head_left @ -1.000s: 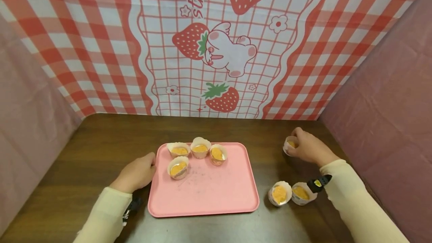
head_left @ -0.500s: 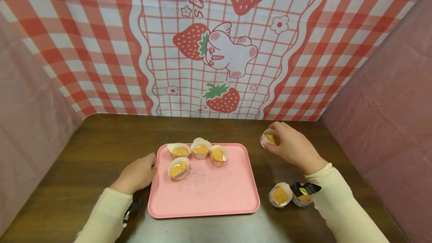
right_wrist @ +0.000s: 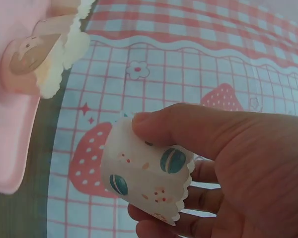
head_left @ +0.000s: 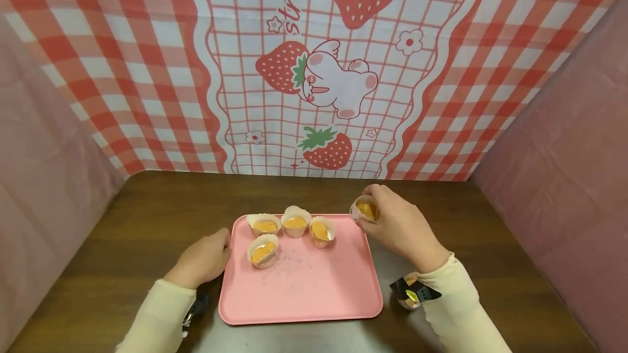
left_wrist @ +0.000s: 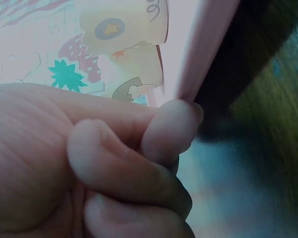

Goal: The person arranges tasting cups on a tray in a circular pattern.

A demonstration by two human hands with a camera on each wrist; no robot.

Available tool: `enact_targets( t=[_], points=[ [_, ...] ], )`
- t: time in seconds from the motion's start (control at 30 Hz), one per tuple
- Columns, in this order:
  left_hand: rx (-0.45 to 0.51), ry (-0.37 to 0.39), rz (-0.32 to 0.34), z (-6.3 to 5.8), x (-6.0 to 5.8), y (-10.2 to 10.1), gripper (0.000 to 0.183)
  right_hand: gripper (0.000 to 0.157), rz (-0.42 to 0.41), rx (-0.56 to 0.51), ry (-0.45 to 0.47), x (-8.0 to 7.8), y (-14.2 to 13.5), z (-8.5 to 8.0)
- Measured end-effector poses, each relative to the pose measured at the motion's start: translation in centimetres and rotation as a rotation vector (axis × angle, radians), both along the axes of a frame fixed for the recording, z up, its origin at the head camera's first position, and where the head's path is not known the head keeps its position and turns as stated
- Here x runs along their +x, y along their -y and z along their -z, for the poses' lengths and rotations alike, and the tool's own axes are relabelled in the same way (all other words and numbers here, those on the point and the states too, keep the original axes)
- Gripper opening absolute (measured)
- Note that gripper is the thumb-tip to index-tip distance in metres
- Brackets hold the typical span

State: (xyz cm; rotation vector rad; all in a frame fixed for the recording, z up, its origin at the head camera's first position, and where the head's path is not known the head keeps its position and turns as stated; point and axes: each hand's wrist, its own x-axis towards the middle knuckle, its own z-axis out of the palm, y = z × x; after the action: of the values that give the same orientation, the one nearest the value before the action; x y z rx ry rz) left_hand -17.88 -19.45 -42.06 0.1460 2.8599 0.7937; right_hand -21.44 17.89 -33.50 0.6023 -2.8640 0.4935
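My right hand (head_left: 399,227) grips a cupcake (head_left: 364,209) in a paper cup, thumb on one side and fingers on the other. It is held over the far right corner of the pink tray (head_left: 314,301). In the right wrist view the patterned cup (right_wrist: 139,168) lies tilted in the grip. My left hand (head_left: 203,257) pinches the tray's left rim between thumb and index finger, as the left wrist view shows at the rim (left_wrist: 201,49). Several cupcakes (head_left: 295,223) stand at the tray's far left, one cupcake (head_left: 262,252) in front of the others.
Right of the tray, a cupcake (head_left: 408,304) on the brown table (head_left: 162,200) is mostly covered by the right wrist's black strap (head_left: 427,291). A red-and-white strawberry cloth (head_left: 338,91) hangs behind, with pink cloth (head_left: 554,140) at the sides.
My right hand has carried its cupcake leftward from the table's right side to the tray's far right corner. A second table cupcake is now hidden behind the right arm. The left hand stays at the rim.
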Motion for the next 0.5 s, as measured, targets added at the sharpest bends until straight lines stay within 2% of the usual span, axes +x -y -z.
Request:
enact_targets(
  t=[0.23, 0.5],
  points=[
    [0.005, 0.005, -0.005, 0.3, 0.0, -0.1, 0.006, 0.044, -0.01, -0.066, -0.004, 0.0, 1.2, 0.7],
    [-0.007, -0.032, 0.003, 0.2, 0.1, 0.0, 0.005, 0.052, -0.007, -0.093, -0.03, 0.4, 2.1, 0.9]
  ],
)
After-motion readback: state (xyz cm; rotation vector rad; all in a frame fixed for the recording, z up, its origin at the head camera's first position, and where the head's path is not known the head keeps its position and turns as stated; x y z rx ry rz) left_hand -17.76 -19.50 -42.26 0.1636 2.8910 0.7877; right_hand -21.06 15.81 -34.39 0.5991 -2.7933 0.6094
